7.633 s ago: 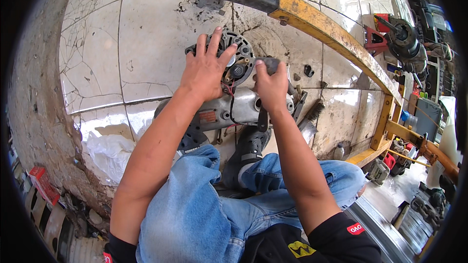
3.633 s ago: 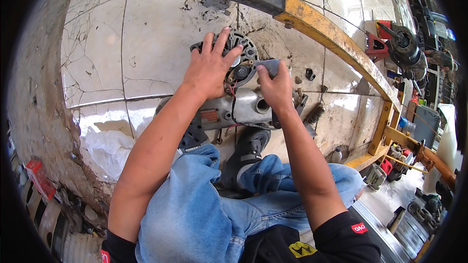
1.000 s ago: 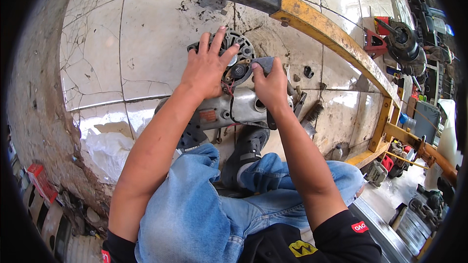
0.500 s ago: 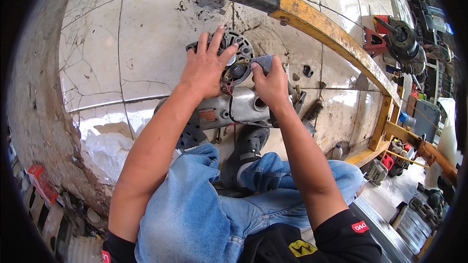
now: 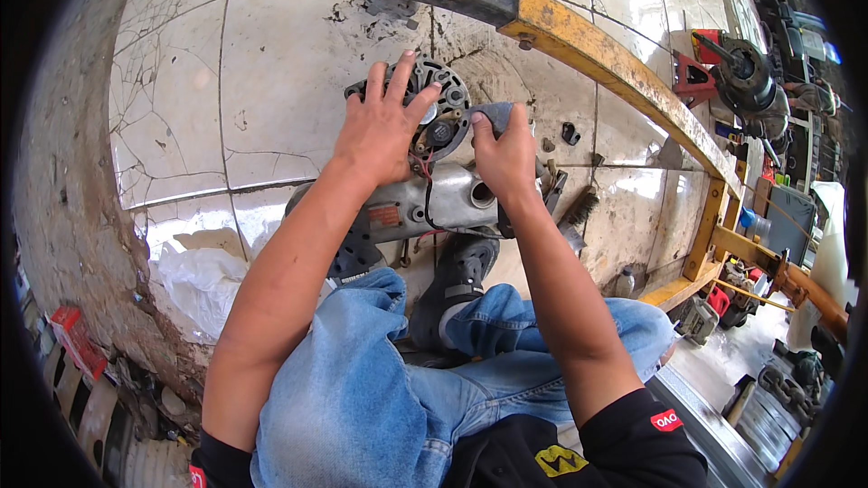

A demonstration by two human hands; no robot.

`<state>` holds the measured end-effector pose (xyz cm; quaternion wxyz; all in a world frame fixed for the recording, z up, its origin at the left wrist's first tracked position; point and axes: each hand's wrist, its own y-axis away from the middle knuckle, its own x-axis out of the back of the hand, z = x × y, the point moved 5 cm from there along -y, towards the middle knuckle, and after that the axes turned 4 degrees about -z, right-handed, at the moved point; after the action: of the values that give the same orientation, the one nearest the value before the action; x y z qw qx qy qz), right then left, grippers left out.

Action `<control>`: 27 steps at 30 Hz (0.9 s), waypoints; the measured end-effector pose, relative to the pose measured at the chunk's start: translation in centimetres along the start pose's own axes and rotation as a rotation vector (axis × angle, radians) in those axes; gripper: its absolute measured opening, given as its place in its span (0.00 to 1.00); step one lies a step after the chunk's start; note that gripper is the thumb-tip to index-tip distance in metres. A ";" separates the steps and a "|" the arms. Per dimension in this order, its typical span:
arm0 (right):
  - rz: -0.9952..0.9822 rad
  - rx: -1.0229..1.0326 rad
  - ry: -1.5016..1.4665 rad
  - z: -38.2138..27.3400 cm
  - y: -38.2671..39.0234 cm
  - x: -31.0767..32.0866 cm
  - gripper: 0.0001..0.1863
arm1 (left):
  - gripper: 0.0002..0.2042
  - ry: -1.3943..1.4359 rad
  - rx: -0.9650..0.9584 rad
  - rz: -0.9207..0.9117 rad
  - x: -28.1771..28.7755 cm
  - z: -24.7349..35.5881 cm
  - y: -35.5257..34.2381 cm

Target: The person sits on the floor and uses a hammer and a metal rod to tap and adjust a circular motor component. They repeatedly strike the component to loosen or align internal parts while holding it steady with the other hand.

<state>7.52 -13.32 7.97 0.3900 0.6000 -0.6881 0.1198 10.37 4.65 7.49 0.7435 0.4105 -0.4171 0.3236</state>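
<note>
A round, slotted metal end housing (image 5: 449,81), like that of an alternator, rests at the centre with a small black round part and red wires on it. My left hand (image 5: 384,131) lies over its left side, fingers spread and pressing on it. At the housing's right rim, my right hand (image 5: 504,152) pinches a folded grey piece of sandpaper (image 5: 494,113) between thumb and fingers. Just below both hands lies a silver cylindrical machine body (image 5: 457,197) with a round hole and a dark cable across it. My left forearm and wrist hide part of the body.
A yellow and black steel beam (image 5: 588,32) arches above and to the right. A brush (image 5: 579,206), a small dark part (image 5: 570,134) and other loose pieces lie on the tiled floor (image 5: 289,54) at the right. A white plastic bag (image 5: 201,280) is left of my knee.
My right hand and the sandpaper have shifted very slightly to the right along the housing's rim. My left hand stays in place on the housing.
</note>
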 end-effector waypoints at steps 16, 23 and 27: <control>-0.018 0.068 0.013 0.2 0.4 -0.4 0.16 | 0.48 -0.010 -0.004 -0.011 0.1 0.1 0.0; -0.027 0.033 -0.077 1.2 0.4 -0.8 0.15 | 0.50 -0.027 0.001 -0.013 0.0 0.0 0.0; 0.033 0.014 -0.173 2.5 -0.4 0.7 0.15 | 0.52 0.024 -0.019 -0.010 0.4 0.2 0.0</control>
<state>6.89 -15.51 6.62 0.3231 0.5994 -0.7281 0.0786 10.49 4.50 7.87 0.7541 0.4013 -0.4091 0.3207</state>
